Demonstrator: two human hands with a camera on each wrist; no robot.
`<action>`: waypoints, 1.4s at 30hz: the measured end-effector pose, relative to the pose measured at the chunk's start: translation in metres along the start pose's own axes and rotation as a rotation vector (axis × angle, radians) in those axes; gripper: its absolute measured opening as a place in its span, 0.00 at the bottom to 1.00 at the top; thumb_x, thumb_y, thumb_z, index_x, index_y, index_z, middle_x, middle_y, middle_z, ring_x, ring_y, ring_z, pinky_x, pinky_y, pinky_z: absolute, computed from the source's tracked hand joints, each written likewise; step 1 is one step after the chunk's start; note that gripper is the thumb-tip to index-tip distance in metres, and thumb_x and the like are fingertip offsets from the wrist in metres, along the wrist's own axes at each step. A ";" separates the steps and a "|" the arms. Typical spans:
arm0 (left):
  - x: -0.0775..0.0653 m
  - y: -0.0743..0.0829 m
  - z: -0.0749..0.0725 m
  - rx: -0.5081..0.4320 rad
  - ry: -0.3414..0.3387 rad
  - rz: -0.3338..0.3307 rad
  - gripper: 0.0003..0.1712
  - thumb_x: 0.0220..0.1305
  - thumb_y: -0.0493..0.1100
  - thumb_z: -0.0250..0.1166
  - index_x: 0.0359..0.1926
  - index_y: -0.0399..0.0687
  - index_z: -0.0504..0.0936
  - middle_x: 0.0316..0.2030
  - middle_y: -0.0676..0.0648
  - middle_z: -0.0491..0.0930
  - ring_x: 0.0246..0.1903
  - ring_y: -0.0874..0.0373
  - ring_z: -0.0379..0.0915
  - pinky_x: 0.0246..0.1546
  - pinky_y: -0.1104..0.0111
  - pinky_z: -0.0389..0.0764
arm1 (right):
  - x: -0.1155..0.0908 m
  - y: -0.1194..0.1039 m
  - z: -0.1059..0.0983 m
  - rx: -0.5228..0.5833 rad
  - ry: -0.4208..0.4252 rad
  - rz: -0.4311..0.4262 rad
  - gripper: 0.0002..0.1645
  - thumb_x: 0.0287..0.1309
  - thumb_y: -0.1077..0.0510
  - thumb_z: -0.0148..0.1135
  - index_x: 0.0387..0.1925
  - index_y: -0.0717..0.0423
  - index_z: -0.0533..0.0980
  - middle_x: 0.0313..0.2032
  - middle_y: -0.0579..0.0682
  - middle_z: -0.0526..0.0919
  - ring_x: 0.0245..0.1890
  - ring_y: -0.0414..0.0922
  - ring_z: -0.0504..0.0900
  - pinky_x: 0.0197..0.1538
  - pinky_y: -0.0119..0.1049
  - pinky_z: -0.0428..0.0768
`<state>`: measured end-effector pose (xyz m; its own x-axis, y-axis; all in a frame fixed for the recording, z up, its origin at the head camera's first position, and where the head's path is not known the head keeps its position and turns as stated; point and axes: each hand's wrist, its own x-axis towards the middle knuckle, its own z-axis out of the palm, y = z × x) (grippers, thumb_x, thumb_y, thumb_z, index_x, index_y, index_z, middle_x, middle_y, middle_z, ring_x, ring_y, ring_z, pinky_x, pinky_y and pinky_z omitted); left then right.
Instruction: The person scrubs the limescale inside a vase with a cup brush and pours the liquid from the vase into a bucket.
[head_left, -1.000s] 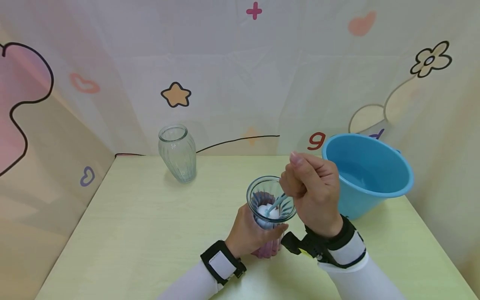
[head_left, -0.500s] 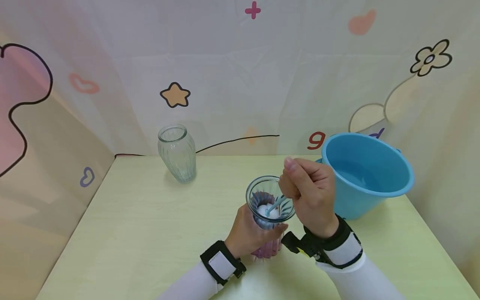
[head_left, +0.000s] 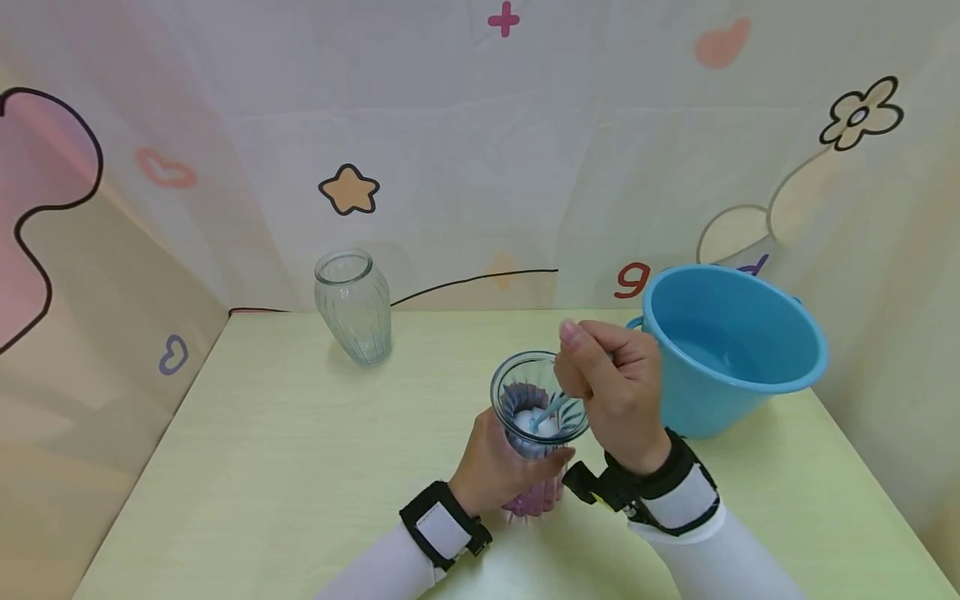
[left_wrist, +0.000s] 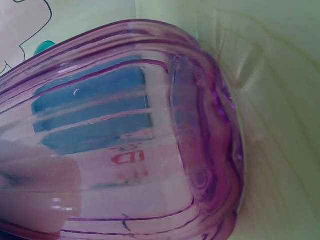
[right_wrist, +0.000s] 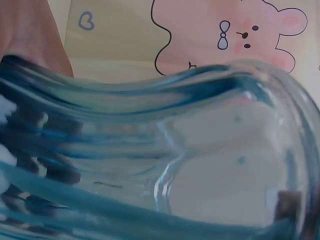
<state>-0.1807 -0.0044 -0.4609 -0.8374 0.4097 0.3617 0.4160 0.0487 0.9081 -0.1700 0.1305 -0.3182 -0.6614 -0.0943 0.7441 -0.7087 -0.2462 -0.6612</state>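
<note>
In the head view my left hand (head_left: 504, 468) grips a ribbed glass vase (head_left: 534, 451), tinted blue near the mouth and purple at the foot. The vase stands near the table's middle, its mouth toward me. My right hand (head_left: 613, 390) is curled round a thin light-blue handle that slants into the mouth, ending in a white head inside; it looks like a bottle brush (head_left: 551, 410). Close up, the purple base of the vase (left_wrist: 215, 125) fills the left wrist view. The right wrist view shows the vase's clear bluish neck (right_wrist: 215, 165), large and blurred.
A clear glass vase (head_left: 360, 321) stands upright at the back left of the pale table (head_left: 262, 467). At the right, a blue bucket (head_left: 720, 408) stands just behind my right hand. A printed curtain (head_left: 465, 167) hangs along the table's back and sides.
My right hand has shifted a little left and slightly down, still gripping the handle, and more of the bucket's left edge shows. The left hand and its vase have hardly moved.
</note>
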 end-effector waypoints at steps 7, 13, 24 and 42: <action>0.000 -0.001 0.000 -0.011 -0.009 0.000 0.42 0.55 0.44 0.78 0.67 0.43 0.67 0.54 0.48 0.84 0.52 0.58 0.84 0.55 0.67 0.85 | 0.000 0.005 0.001 -0.007 -0.032 -0.021 0.30 0.76 0.65 0.51 0.13 0.60 0.63 0.11 0.49 0.58 0.10 0.43 0.57 0.13 0.33 0.55; 0.000 -0.001 0.000 -0.034 -0.013 -0.005 0.39 0.55 0.43 0.78 0.65 0.53 0.69 0.55 0.48 0.85 0.51 0.58 0.84 0.55 0.68 0.85 | -0.003 0.008 0.003 -0.075 -0.063 -0.001 0.28 0.71 0.73 0.46 0.13 0.58 0.62 0.12 0.48 0.57 0.11 0.42 0.58 0.13 0.32 0.55; -0.002 -0.002 -0.001 -0.095 -0.032 -0.030 0.35 0.56 0.41 0.77 0.62 0.53 0.71 0.51 0.47 0.85 0.47 0.59 0.84 0.52 0.65 0.87 | -0.005 0.007 0.004 -0.243 -0.162 0.141 0.27 0.69 0.71 0.51 0.13 0.55 0.62 0.13 0.48 0.58 0.15 0.41 0.60 0.16 0.34 0.55; 0.001 0.001 -0.001 -0.091 -0.065 -0.017 0.15 0.61 0.43 0.73 0.43 0.45 0.76 0.21 0.46 0.84 0.15 0.56 0.82 0.18 0.65 0.84 | -0.001 0.006 0.012 -0.331 -0.463 0.405 0.29 0.73 0.63 0.56 0.14 0.54 0.59 0.15 0.48 0.55 0.17 0.39 0.61 0.19 0.31 0.60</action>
<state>-0.1809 -0.0051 -0.4592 -0.8178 0.4682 0.3345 0.3658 -0.0258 0.9303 -0.1704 0.1173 -0.3217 -0.7687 -0.5361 0.3488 -0.5146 0.1947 -0.8350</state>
